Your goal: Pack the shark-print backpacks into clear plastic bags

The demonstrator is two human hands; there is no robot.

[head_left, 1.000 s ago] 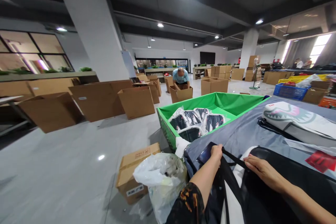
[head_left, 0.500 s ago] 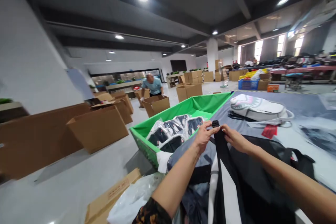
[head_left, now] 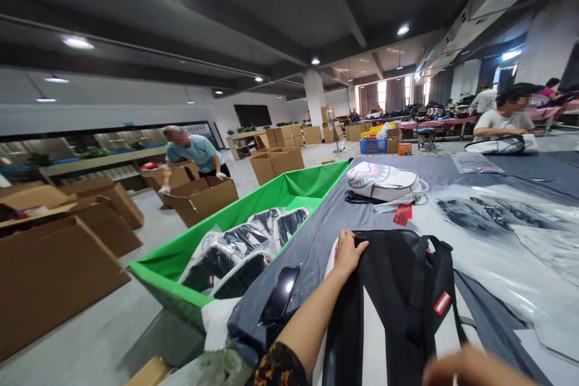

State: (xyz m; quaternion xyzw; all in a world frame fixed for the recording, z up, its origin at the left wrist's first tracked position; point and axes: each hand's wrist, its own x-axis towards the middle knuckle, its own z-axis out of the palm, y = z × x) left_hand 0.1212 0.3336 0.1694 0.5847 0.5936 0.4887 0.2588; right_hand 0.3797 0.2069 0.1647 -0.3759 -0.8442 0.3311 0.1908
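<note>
A black and white backpack [head_left: 393,289] lies with its strap side up on the grey-covered table, in the lower middle of the head view. My left hand [head_left: 348,253] is closed on its upper left corner, thumb beside a black strap buckle [head_left: 360,236]. Low at the right, my right hand [head_left: 473,368] is smeared by motion near the backpack's lower right side; its fingers cannot be made out. A black shoulder strap [head_left: 441,283] with a red and white label runs down the backpack's right part.
Left of the table stands a green bin [head_left: 181,289] holding several plastic-wrapped backpacks. A phone [head_left: 281,294] lies by the table's left edge. Beyond my backpack are a white backpack [head_left: 384,181] and clear plastic bags [head_left: 497,241]. A co-worker [head_left: 194,154] bends over cardboard boxes [head_left: 203,196]; another person sits across the table.
The view has swung right. The strap held up between both hands is now down on the backpack, which lies flat. My right hand has left the strap and moved down right.
</note>
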